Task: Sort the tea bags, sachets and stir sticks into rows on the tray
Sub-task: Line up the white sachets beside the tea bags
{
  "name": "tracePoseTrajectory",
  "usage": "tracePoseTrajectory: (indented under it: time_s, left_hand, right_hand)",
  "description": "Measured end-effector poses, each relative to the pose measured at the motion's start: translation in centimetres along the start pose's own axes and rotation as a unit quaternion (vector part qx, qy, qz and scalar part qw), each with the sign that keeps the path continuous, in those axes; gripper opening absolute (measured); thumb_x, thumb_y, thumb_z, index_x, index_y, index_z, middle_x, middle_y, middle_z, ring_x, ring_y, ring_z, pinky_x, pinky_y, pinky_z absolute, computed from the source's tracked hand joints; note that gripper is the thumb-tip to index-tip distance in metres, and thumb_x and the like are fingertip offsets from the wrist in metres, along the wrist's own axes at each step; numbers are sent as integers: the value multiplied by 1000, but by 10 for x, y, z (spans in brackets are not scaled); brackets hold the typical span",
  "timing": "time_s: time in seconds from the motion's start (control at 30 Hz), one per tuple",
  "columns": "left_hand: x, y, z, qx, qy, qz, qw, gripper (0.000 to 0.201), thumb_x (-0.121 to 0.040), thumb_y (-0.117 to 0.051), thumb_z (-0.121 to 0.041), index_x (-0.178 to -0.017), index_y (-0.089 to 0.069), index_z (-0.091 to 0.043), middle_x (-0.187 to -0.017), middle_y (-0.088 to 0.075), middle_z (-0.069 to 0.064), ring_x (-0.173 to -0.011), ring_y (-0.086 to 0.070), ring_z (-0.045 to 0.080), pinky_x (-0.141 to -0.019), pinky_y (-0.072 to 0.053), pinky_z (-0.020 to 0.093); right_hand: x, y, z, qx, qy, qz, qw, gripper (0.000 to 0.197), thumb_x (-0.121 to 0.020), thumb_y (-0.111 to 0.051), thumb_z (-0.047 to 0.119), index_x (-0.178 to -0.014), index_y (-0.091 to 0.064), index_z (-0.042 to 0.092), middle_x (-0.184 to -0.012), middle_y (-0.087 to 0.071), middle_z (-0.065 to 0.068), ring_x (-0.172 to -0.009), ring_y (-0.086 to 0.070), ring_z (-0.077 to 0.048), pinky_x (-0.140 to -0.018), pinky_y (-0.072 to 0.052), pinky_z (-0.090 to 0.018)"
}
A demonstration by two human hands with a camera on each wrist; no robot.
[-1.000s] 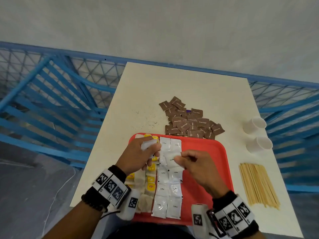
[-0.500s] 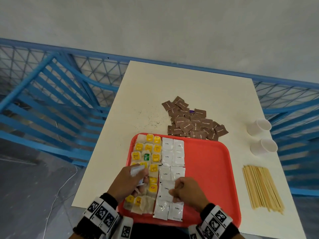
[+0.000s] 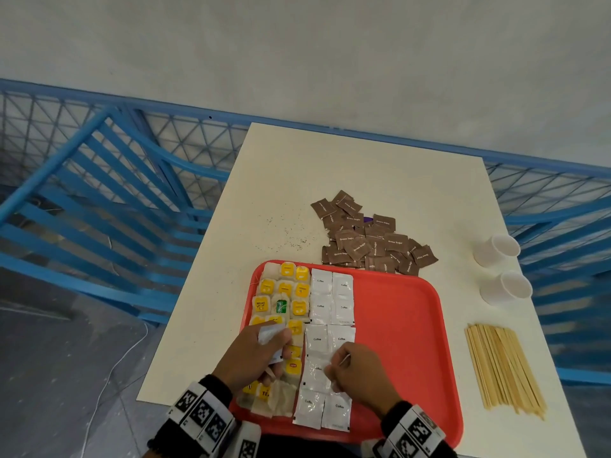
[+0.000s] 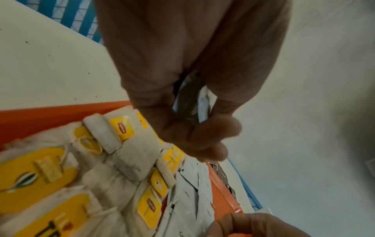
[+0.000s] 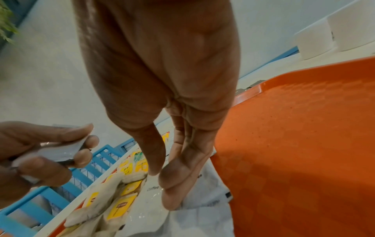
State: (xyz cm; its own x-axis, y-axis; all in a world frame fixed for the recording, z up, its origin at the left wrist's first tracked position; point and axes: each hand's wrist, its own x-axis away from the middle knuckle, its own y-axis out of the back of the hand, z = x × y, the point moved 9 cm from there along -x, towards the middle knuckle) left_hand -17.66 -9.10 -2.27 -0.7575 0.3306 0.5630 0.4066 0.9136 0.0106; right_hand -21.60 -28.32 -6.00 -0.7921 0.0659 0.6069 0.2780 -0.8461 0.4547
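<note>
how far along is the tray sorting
Roughly halfway, I'd judge. Done: tea bags fill the red tray's left side, white coffee sachets lie in two columns beside them. In hand: the left hand holds more white sachets; the right hand works on the coffee columns. Left: brown sugar sachets and stir sticks, both on the table.

The person's 2 hands are bare, with no gloves or rings. Each wrist carries a black strap set with white square tiles printed in black-and-white coded patterns: the left wrist band [image 3: 201,413] shows 3 tiles, the right wrist band [image 3: 413,431] shows 2 clearly. A white block bearing another coded square [image 3: 248,444] hangs under the left wrist.
</note>
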Motion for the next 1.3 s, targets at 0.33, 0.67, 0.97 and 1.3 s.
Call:
tracePoseTrajectory:
  time_s: [0.33,0.67,0.97,1.3]
  left_hand:
    - [7,-28,-13,-3,19,116,993,16,-92,-69,-19,-103,-67,-8,-85,-70,8,-58,-61,19,-46,-44,24]
    - [8,-40,-47,-23,-15,105,994,24,-92,-69,-27,-97,-68,-3,-84,-75,12,-51,-60,17,-41,-43,21]
    - [3,-49,-55,-27,-47,76,996,31,-94,-65,-36,-91,-70,-6,-84,-76,12,-52,-62,21,-45,-46,26]
    - [-5,-31,-57,91,-51,-21,994,42,-78,-72,-40,-89,-71,1,-87,-75,13,-53,-57,16,-43,-41,23]
  right_hand:
    - [18,34,53,-73,106,-48,991,11,-87,-73,27,-84,-70,16,-77,-72,-2,-63,-63,-6,-66,-54,-35]
    - [26,69,84,-131,144,-35,980,7,-88,-74,18,-82,-76,13,-74,-72,-3,-63,-58,-5,-62,-49,-21]
    - [28,70,104,-136,209,-41,968,16,-88,-75,26,-78,-72,13,-63,-57,9,-59,-47,-5,-59,-41,-21]
    - [20,83,84,-242,142,-57,958,21,-87,-74,29,-83,-75,9,-66,-65,-5,-62,-54,-15,-58,-43,-25]
